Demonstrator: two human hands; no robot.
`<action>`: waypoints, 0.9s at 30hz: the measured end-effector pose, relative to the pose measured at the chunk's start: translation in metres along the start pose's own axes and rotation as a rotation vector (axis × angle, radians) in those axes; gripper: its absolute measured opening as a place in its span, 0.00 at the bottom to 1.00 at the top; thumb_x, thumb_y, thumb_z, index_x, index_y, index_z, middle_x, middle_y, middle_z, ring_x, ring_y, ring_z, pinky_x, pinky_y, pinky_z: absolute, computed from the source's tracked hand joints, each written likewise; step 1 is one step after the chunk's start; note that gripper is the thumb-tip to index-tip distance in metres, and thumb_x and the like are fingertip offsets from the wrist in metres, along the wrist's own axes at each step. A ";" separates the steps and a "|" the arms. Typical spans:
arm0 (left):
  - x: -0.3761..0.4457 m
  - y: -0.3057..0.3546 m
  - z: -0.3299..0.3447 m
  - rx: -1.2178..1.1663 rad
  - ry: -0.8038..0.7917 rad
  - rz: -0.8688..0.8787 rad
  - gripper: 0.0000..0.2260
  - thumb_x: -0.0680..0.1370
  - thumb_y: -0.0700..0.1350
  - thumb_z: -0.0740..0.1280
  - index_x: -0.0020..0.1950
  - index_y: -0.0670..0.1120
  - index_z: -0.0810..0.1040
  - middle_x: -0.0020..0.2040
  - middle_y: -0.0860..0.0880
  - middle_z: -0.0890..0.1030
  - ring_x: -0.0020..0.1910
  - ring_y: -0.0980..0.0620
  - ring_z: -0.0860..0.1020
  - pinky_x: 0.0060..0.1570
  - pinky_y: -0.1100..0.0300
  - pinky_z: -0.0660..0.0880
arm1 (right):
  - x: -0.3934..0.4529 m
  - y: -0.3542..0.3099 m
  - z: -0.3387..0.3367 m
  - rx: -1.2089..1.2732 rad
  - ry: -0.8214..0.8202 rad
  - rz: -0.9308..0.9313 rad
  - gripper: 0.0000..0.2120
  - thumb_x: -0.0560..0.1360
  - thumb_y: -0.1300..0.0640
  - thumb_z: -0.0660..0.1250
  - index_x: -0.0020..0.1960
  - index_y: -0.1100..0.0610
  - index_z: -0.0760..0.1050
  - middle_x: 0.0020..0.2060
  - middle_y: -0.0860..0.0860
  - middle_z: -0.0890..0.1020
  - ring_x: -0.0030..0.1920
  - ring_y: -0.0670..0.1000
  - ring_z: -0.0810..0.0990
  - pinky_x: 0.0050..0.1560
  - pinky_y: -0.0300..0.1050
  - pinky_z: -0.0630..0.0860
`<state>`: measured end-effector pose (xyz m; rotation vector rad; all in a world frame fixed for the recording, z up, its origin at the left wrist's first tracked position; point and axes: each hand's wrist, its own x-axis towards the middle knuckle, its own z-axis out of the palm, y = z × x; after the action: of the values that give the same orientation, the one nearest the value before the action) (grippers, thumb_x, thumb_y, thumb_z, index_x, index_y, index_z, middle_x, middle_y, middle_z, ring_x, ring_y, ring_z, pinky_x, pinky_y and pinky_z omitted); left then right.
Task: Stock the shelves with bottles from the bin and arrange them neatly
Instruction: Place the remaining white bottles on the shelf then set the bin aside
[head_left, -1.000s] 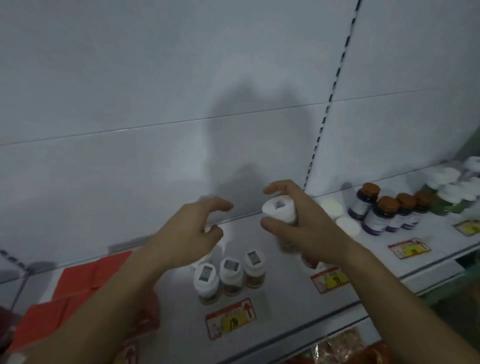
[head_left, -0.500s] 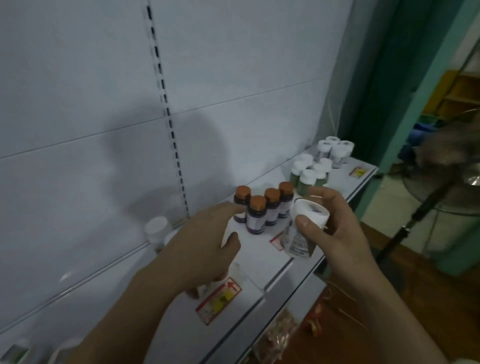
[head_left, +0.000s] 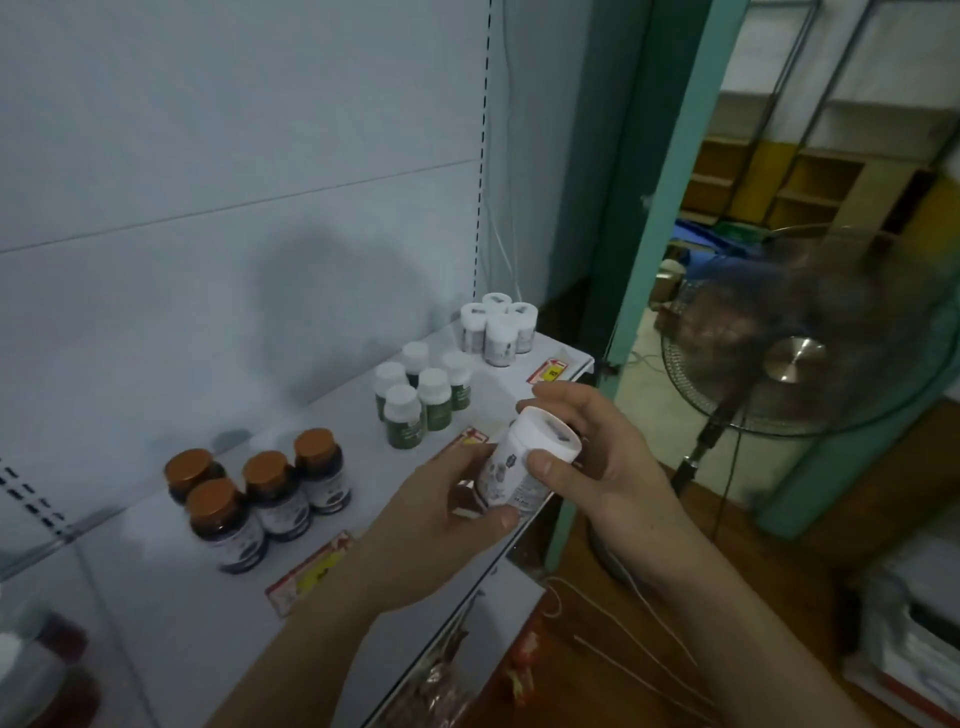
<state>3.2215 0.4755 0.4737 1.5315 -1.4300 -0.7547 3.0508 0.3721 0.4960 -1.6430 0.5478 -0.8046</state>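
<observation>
a: white bottle (head_left: 522, 470), white cap, pale label, held in both hands above the near edge of the shelf (head_left: 171, 587), not set down. right hand (head_left: 605, 462) is curled round the cap end, thumb across the near side. left hand (head_left: 441, 525) cups the lower body, thumb under the base.

b: step?

a: my read: carrying one bottle to its group, maybe checking the label. placing not done yet.

b: which group?

a: looks like it matches the white bottles (head_left: 497, 327) at the far right end of the shelf, four in a tight cluster. green bottles (head_left: 422, 397) with white caps sit left of those. brown-cap bottles (head_left: 254, 491) further left and nearer.

b: next move needs?

a: judgement: reach far and right past the green ones, keep it upright, set it just beside the white cluster without knocking it. the open spot there is close to the shelf end, so it wants a careful set-down. one hand likely has to let go first.

b: bin?

a: not in view. a standing fan (head_left: 795, 358) is right of the shelf, and price tags (head_left: 311, 571) run along the front edge.
</observation>
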 end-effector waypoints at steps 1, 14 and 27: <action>0.011 -0.002 0.006 -0.031 0.043 -0.001 0.20 0.76 0.47 0.72 0.66 0.55 0.75 0.59 0.57 0.82 0.57 0.56 0.81 0.56 0.56 0.80 | 0.010 0.001 -0.011 -0.039 -0.024 -0.007 0.21 0.77 0.64 0.71 0.68 0.52 0.74 0.61 0.45 0.81 0.62 0.46 0.80 0.57 0.47 0.81; 0.192 -0.023 0.007 -0.037 0.477 0.031 0.24 0.68 0.49 0.80 0.56 0.58 0.71 0.56 0.58 0.79 0.52 0.56 0.82 0.48 0.55 0.82 | 0.225 -0.031 -0.104 -0.944 -0.370 -0.196 0.19 0.78 0.44 0.68 0.68 0.45 0.73 0.52 0.38 0.78 0.46 0.42 0.81 0.44 0.37 0.77; 0.279 -0.052 -0.037 0.216 0.665 -0.108 0.19 0.75 0.51 0.74 0.63 0.56 0.72 0.59 0.60 0.77 0.54 0.62 0.78 0.53 0.64 0.78 | 0.416 -0.014 -0.107 -0.930 -0.806 -0.367 0.17 0.78 0.50 0.70 0.62 0.36 0.70 0.57 0.35 0.75 0.53 0.38 0.76 0.49 0.29 0.75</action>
<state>3.3194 0.2065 0.4802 1.8103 -0.9496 -0.1122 3.2416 0.0039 0.6086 -2.7649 -0.0023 -0.0246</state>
